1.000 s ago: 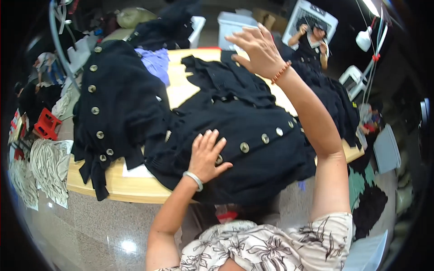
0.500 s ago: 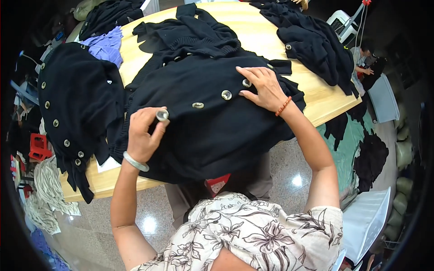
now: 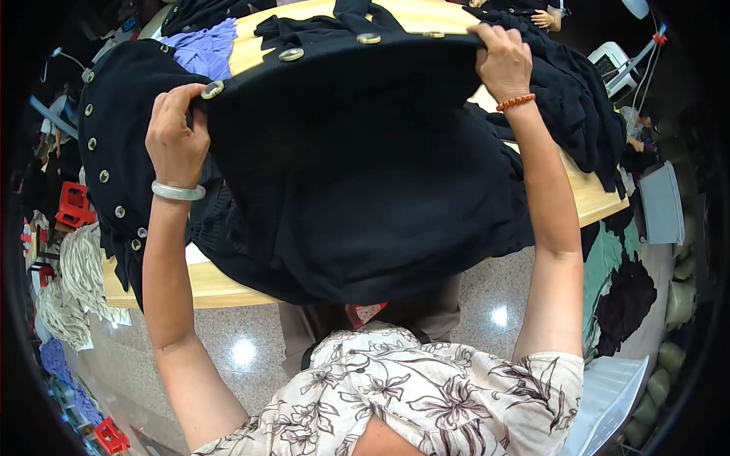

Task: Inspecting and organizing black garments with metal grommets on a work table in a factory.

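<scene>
A black knitted cardigan (image 3: pixel 380 182) lies in front of me on the table, its front panel lifted and opened out. My left hand (image 3: pixel 175 137) pinches the left end of the raised edge, close to a large shiny button (image 3: pixel 213 90). At the other end, my right hand (image 3: pixel 506 64) has its fingers closed over the same edge. More buttons line this edge between my hands, one pale-rimmed button (image 3: pixel 369 38) near its middle. The inside of the panel faces me, plain black. Beyond the edge, the rest of the garment is partly hidden.
Another black buttoned cardigan (image 3: pixel 125 129) lies at the left, beside a purple knit piece (image 3: pixel 204 49). Black garments (image 3: pixel 566 106) are heaped at the right of the wooden table (image 3: pixel 228 292). Red stools (image 3: pixel 74 204) and a grey bin (image 3: pixel 660 201) stand on the floor.
Both hands have moved up and away from me, carrying the buttoned edge of the cardigan. The panel, flat before, is now raised with its inside showing. My hands are farther apart.
</scene>
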Demonstrator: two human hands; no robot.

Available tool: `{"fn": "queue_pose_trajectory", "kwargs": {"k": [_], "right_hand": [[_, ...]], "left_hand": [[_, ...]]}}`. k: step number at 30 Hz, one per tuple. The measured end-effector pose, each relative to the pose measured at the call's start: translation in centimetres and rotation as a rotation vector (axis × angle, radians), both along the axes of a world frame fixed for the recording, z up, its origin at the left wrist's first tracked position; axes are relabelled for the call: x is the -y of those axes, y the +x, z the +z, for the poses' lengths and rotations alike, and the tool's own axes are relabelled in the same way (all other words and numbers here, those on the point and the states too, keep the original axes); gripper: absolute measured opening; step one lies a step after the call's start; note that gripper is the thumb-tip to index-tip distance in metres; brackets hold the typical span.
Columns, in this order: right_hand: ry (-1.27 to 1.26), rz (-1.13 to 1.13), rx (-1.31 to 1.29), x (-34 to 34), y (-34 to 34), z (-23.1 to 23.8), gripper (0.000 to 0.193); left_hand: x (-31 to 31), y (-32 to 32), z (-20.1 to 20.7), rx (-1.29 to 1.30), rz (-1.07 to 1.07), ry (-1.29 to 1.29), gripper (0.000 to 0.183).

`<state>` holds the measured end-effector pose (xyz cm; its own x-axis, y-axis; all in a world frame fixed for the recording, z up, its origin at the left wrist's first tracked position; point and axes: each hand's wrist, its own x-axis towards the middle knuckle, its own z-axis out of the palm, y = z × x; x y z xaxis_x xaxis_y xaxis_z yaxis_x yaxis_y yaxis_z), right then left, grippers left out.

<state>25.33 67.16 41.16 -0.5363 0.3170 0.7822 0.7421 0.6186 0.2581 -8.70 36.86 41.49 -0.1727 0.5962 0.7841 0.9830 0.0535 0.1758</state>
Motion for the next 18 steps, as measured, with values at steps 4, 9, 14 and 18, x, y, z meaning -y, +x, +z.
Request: {"fn": "queue_pose_trajectory", "kwargs": {"k": [4,9,14,18], "right_hand": [[-0.049,0.130,0.202,-1.7,-0.7,-2.0,0.044],[-0.656,0.222,0.142,1.2,3.2,-8.9,0.058],[-0.507,0.305,0.038,7.2,2.4,-6.0,0.039],[-0.546,0.663,0.056,12.6,-2.1,-3.8,0.035]], "left_hand": [[0.4,0.5,-2.9,-0.108,-0.143,-0.010,0.028],[5.1,3.3,-7.4,0.197,-0.099,-0.216,0.033],[8.8,6.0,-8.8,0.550,-0.171,-0.292,0.044],[6.2,8.1,-7.2,0.262,-0.187,-0.246,0.045]]}}
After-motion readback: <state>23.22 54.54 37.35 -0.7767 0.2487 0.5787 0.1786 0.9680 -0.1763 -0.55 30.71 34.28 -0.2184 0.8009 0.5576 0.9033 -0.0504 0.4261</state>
